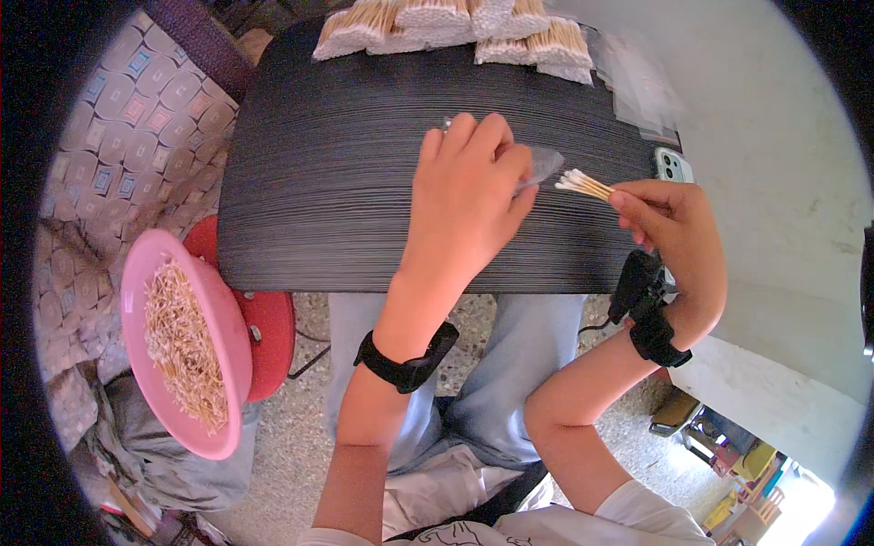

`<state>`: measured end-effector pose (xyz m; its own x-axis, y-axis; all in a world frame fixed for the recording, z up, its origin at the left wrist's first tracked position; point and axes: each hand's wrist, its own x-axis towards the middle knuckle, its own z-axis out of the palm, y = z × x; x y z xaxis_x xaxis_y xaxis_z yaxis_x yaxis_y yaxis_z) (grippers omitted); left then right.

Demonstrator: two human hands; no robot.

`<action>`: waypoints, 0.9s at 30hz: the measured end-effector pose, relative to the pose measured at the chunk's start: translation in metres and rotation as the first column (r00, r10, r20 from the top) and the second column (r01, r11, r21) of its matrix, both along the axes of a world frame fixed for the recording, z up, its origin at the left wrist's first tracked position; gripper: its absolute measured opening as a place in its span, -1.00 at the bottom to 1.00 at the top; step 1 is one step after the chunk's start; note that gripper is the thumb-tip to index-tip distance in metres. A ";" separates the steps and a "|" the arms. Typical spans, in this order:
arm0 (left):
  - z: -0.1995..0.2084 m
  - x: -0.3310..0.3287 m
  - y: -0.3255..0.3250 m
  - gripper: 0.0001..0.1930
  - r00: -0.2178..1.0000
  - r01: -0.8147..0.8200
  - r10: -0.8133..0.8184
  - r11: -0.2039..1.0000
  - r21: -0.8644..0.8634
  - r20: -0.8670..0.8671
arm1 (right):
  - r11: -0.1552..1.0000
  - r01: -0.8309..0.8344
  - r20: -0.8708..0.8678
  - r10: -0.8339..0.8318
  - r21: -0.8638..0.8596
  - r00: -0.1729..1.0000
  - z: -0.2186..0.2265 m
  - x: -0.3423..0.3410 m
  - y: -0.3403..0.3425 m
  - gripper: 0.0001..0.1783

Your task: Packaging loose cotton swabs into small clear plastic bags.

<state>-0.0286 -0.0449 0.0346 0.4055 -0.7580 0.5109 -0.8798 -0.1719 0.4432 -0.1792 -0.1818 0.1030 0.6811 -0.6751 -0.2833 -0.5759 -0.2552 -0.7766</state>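
Over the middle of the dark table, my left hand (469, 187) is closed on a clear plastic bag (544, 166), whose mouth points right. To its right, my right hand (669, 214) pinches a small bunch of cotton swabs (584, 183) by their wooden sticks. The white tips face the bag, with a small gap between them. My left fingers hide most of the bag, so I cannot see what is in it.
Filled packs of cotton swabs (437, 25) are stacked at the table's far edge. Empty clear bags (637, 82) lie far right, near a phone (672, 166). A pink basin (238, 364) of loose swabs rests on a red stool (273, 350) at left. A pale wall (774, 136) borders the right.
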 end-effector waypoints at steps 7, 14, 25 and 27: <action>-0.007 0.005 -0.002 -0.86 0.966 0.001 -0.028 0.994 -0.106 -0.257 | 0.992 -0.072 0.038 0.076 -0.101 0.996 -0.004 0.016 0.007 -0.76; 0.002 0.004 -0.002 -0.83 0.750 -0.032 -0.033 0.996 -0.087 -0.660 | 0.991 -0.068 0.044 0.074 -0.117 0.996 -0.012 0.027 0.004 -0.75; -0.014 0.006 -0.007 -0.85 0.803 -0.052 -0.065 0.983 -0.178 -0.592 | 0.994 0.001 0.133 0.014 -0.111 0.991 -0.017 0.040 0.010 -0.76; -0.010 0.005 -0.006 -0.85 0.814 -0.034 -0.039 0.993 -0.115 -0.579 | 0.995 0.002 0.139 0.012 -0.101 0.990 -0.018 0.040 0.009 -0.76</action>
